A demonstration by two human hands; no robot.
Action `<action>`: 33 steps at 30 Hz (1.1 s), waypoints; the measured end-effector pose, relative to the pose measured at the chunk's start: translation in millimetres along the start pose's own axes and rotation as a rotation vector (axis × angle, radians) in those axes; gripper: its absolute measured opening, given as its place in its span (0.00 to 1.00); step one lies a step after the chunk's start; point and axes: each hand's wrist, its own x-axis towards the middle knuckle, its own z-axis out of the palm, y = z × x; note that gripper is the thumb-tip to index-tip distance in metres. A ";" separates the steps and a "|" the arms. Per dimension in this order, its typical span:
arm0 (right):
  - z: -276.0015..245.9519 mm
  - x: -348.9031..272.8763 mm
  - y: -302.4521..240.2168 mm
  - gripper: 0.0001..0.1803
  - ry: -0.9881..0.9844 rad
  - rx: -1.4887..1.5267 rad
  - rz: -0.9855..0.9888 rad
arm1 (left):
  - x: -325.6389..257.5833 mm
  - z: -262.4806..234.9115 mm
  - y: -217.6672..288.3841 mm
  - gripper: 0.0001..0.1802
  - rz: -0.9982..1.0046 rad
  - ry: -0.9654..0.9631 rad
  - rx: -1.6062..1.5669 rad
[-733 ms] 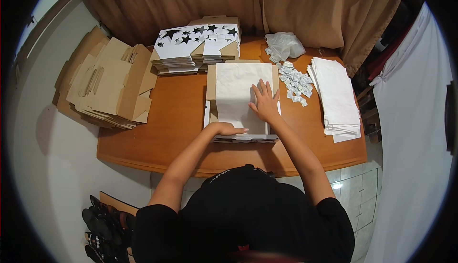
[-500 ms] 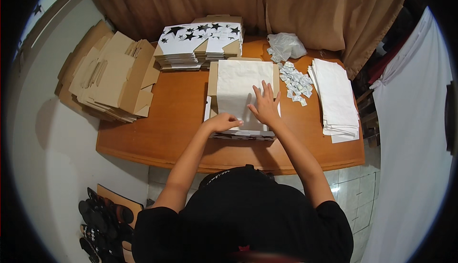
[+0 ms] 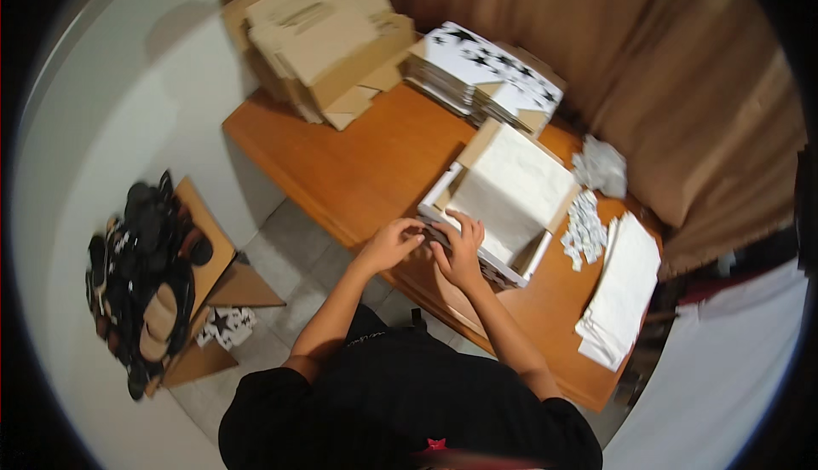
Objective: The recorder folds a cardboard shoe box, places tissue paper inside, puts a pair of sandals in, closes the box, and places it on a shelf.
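observation, clock taken about the open box [image 3: 440, 194], which sits on the wooden table [image 3: 341, 167], just off 3 o'clock from the middle of the view, slightly turned.

hands: the left hand [image 3: 392, 244] is at 8 o'clock, fingers curled and thumb toward the box; whether it pinches anything, cannot tell. the right hand [image 3: 460, 248] lies between 7 and 8, fingers bent over the near wall by its left corner, thumb lower; how firmly it grips, cannot tell. the hands are close together; contact between them not clear.

contents: a white paper sheet [image 3: 515, 167] lines the box, running to its far side. neither hand presses on it.

surroundings: flattened cardboard [image 3: 324, 44] between 10 and 11; star-printed stack [image 3: 490, 65] near 12; plastic bag [image 3: 601, 166] between 2 and 3; small packets [image 3: 584, 227] past 3; white paper pile [image 3: 622, 291] at 4.

risks (judgement): the unheld sheet could ride up or crease if the near wall is tugged. uneven finger force at one corner could bend that wall or twist the box. a push from 7 could slide it into the star-printed stack or, veering, scatter the packets. a swinging right forearm could knock the paper pile.
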 end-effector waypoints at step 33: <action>339.0 -1.7 -410.4 0.12 -0.746 0.785 -0.531 | -473.5 -295.4 -114.7 0.18 -0.289 1.225 0.198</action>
